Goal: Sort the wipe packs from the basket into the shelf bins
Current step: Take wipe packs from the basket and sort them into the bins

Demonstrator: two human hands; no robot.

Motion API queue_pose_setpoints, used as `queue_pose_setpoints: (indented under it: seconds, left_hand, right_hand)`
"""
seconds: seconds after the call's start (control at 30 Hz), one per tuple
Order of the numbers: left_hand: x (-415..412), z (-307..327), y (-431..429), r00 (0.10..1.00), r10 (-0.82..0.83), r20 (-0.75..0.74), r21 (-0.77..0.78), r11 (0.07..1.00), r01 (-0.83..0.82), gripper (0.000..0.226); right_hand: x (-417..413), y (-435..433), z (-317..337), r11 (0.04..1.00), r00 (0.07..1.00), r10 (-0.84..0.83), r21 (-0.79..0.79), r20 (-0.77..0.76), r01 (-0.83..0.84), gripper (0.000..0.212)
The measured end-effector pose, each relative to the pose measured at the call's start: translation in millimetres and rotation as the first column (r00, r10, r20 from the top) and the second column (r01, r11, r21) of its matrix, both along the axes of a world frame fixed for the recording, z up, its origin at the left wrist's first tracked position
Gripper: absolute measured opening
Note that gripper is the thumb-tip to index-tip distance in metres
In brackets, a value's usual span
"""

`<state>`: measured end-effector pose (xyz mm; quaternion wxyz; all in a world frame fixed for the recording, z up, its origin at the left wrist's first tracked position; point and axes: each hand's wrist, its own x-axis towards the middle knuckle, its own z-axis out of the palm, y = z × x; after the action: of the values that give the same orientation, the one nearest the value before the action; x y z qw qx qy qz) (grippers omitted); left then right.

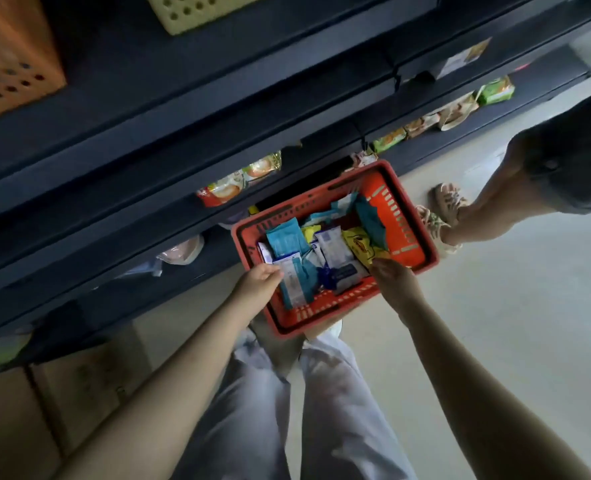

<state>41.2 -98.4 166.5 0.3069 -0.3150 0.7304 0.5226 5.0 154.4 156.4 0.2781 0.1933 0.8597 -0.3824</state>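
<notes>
— What does the head camera show at the person's feet?

— A red basket (pixel 422 244) on the floor (pixel 495 323), close against the dark shelf unit (pixel 183 109). It is full of wipe packs (pixel 332 245) lying loosely over one another – teal, white and blue ones, plus a yellow pack (pixel 358 245) towards the right.

— And the hands?

— Both are down at the near side of the basket. The left hand (pixel 259 280) has its fingers (pixel 276 271) pinching a white pack (pixel 292 280) with a teal edge at the near-left corner; the pack is tilted, its lower end among the others. The right hand (pixel 393 277) reaches in with fingers pressed loosely together, tips touching the yellow pack's near end. Whether it actually grips anything I cannot tell, since the back of the hand hides the fingertips.

— What is on the shelves?

— An orange bin (pixel 13 60) at the upper left and a pale yellow bin (pixel 197 10) beside it, both with round holes. Lower shelves carry green and red food packets (pixel 238 183). Cardboard boxes (pixel 79 386) stand at the lower left. To the right, another person's legs and sandals (pixel 446 202) are near the basket.
</notes>
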Motion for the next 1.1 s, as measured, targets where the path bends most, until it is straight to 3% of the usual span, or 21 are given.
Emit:
queue_pose_setpoints:
  seconds: [0.23,0.3,0.37,0.47,0.6,0.77,0.9,1.0,1.1]
  left_hand:
    - [-40.3,-115.1,47.2,0.985,0.120,0.126,-0.020,0.993,-0.119,0.033]
    - [-44.1,-148.0,55.3,0.966,0.180,0.184,-0.049,0.984,-0.174,0.045]
    - [-45.4,-167.0,63.2,0.930,0.258,0.264,-0.114,0.965,-0.236,0.057]
    - [-37.9,-186.6,69.7,0.897,0.344,0.276,-0.144,0.938,-0.316,0.050]
    - [-28.6,-203.8,64.9,0.845,0.440,0.303,-0.154,0.898,-0.412,0.061]
    - [-20.6,-212.7,55.1,0.835,0.495,0.242,-0.110,0.869,-0.483,0.061]
    - [-19.9,-215.6,51.9,0.764,0.593,0.255,-0.115,0.803,-0.585,0.084]
    - [-27.2,-214.8,53.3,0.779,0.583,0.229,-0.119,0.811,-0.573,0.058]
    - [-32.6,-224.4,54.6,0.775,0.585,0.239,-0.087,0.807,-0.583,0.028]
  right_hand:
    - [-68.1,17.4,-111.1,0.996,0.997,0.056,0.068,0.048,-0.060,0.040]
    - [-75.4,20.0,-140.1,0.994,0.995,0.078,0.070,0.061,-0.083,0.042]
    - [-78.1,23.3,-163.2,0.995,0.991,0.096,0.029,0.095,-0.099,0.047]
    - [-81.2,25.3,-190.0,0.993,0.983,0.089,-0.092,0.163,-0.075,0.061]
    - [-83.4,21.9,-208.9,0.991,0.963,0.119,-0.093,0.242,-0.099,0.056]
    - [-84.9,26.7,-215.7,0.957,0.911,0.245,-0.233,0.330,-0.173,0.049]
    - [-84.9,25.7,-220.6,0.980,0.956,0.197,-0.050,0.216,-0.190,0.048]
    - [-90.8,28.1,-229.3,0.991,0.976,0.127,0.021,0.174,-0.132,0.068]
    - [-97.5,27.7,-236.3,0.999,0.977,0.036,-0.017,0.211,-0.034,0.065]
